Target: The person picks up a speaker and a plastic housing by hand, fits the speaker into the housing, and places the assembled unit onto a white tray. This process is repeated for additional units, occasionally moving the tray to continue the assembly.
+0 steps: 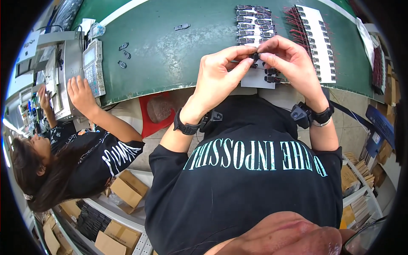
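Between the fingertips of both hands is a small black part (255,56), mostly covered by the fingers, so its exact kind is hidden. My left hand (223,73) pinches it from the left with thumb and forefinger. From the other side, my right hand (290,59) pinches it too. Just beneath lies a white board (253,80) bearing rows of small black devices (245,26) with dark screen-like faces. A few of these black devices (272,79) sit near the board's close end, under my right hand.
To the right, another white board (326,64) carries similar devices with thin red wires. Loose black pieces (122,64) lie left on the green table (165,55). A co-worker (80,148) works at left beside a grey keypad machine (94,63). A blue chair (377,127) stands right.
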The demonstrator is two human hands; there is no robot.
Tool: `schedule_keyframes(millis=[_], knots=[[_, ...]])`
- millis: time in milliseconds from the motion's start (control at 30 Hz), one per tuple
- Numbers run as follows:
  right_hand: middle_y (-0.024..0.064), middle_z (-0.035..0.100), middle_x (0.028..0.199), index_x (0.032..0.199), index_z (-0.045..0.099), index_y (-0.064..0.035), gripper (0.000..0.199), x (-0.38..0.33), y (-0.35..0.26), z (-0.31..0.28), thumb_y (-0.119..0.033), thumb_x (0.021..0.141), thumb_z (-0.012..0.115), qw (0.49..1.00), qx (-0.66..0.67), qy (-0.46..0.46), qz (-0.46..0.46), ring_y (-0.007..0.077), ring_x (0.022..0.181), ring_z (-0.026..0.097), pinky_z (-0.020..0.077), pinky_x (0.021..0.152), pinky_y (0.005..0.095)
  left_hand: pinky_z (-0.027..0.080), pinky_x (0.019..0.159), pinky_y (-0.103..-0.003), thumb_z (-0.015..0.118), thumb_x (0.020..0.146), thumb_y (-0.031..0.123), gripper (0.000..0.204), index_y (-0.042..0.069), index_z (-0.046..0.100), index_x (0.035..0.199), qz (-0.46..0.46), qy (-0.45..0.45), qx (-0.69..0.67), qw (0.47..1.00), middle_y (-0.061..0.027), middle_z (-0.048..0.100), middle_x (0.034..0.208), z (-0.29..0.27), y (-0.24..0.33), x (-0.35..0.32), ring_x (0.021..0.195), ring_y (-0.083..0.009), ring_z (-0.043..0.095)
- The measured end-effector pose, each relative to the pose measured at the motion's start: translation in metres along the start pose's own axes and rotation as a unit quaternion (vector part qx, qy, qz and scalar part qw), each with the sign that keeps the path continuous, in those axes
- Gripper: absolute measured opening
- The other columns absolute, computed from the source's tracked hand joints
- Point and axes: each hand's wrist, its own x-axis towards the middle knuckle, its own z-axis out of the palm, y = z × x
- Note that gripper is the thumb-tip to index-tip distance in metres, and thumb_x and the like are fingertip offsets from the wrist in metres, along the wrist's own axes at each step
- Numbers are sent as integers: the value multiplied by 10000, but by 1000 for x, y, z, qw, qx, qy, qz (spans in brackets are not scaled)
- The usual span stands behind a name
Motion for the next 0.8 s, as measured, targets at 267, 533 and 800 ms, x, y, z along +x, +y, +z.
schedule_keyframes(millis=[267, 533, 800], knots=[[14, 621, 1005, 1130, 590, -10, 187, 6, 5, -5, -51, 959, 654, 993, 85, -66, 55, 79, 894, 639, 547, 804, 235, 566, 833, -235, 670, 937, 1, 285, -52, 666, 1217, -8, -13, 10, 1000, -105, 725, 1061, -4, 0, 0, 953, -130, 694], [12, 607, 997, 1156, 538, -21, 231, 12, 17, -1, -47, 956, 650, 991, 71, -95, 55, 85, 889, 631, 529, 805, 240, 578, 782, -259, 690, 901, 42, 253, 3, 716, 1149, 33, 2, 21, 999, -97, 759, 965, -5, -10, -3, 865, -122, 722], [23, 631, 1027, 1150, 559, -6, 201, -9, 14, 35, -26, 955, 602, 982, -181, -8, -54, 127, 992, 628, 515, 869, 276, 572, 753, -254, 688, 895, 45, 179, -20, 708, 1061, -1, 19, 2, 1000, -85, 753, 919, -7, -19, -14, 831, -102, 707]])
